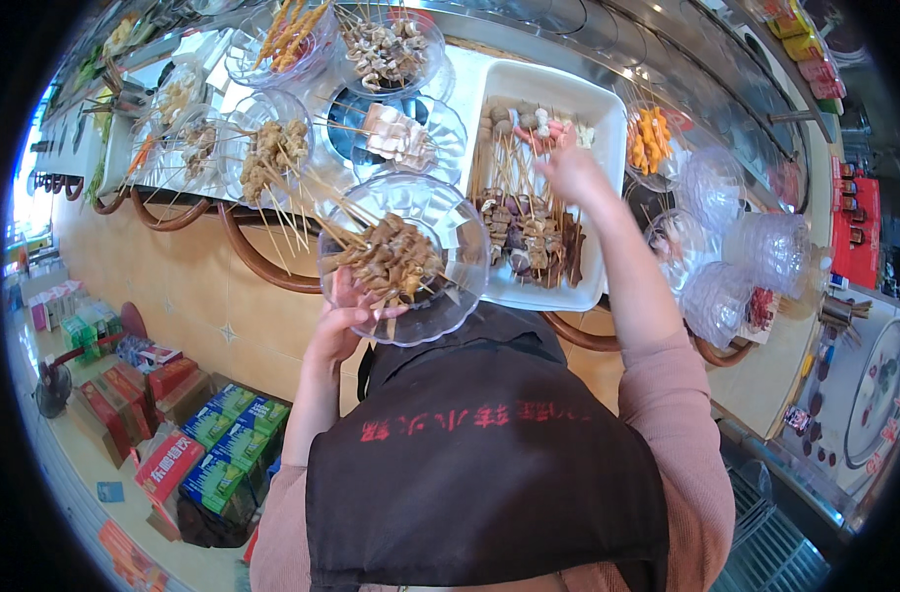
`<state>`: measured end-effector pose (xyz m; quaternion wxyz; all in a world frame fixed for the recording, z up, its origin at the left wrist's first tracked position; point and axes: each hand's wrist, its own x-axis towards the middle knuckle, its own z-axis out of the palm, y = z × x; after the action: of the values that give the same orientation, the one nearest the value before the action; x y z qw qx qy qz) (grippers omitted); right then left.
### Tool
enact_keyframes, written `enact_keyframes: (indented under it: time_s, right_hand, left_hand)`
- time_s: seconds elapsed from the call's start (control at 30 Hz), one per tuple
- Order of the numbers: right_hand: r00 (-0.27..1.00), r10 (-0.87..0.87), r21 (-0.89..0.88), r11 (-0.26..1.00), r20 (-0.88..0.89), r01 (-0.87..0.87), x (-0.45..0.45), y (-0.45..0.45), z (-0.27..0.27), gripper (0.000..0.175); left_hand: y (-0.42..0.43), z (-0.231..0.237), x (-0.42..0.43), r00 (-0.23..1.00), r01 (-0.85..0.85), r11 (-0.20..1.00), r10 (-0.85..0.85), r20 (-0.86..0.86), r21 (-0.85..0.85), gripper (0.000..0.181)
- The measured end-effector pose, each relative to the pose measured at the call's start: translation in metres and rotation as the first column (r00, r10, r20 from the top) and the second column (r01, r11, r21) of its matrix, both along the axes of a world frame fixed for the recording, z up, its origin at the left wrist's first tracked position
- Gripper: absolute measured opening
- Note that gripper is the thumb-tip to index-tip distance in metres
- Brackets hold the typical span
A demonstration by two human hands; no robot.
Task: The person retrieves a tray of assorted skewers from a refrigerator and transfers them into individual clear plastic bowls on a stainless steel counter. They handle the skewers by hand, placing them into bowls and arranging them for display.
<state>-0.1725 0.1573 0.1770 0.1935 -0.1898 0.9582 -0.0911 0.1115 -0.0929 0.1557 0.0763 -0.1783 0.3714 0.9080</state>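
Note:
My left hand (pixel 350 314) holds a clear scalloped plastic plate (pixel 461 222) from below, near its left edge. Skewers of brown meat (pixel 394 255) lie on that plate, their sticks pointing up and left. My right hand (pixel 572 174) reaches over a white plastic tub (pixel 605 126), close to skewers with pink pieces (pixel 527 137); whether its fingers grip anything is not clear. In the tub, skewered balls are along the far side, and brown meat skewers (pixel 542 240) fill the near side.
Clear plates of skewers stand around: pale square slices (pixel 398 137), battered pieces (pixel 272 152), folded pieces (pixel 383 48) and orange pieces (pixel 649 140). Stacked clear plates (pixel 764 251) stand right of the tub. Curved wooden chair backs (pixel 257 263) line the counter. Boxes (pixel 235 444) sit on the floor at lower left.

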Motion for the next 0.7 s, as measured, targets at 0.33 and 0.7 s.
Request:
enact_keyframes:
  time_s: [0.33,0.7]
  right_hand:
    - [0.981,-0.121,0.084,0.990,0.150,0.109,0.024,0.000,-0.072,0.053]
    - [0.935,-0.249,0.128,0.966,0.252,0.223,0.012,-0.001,-0.084,0.043]
  left_hand:
    - [-0.012,0.002,0.003,0.997,-0.030,0.999,0.031,-0.069,0.019,0.071]
    - [-0.012,-0.001,0.007,0.999,-0.041,0.997,0.043,-0.031,0.068,0.076]
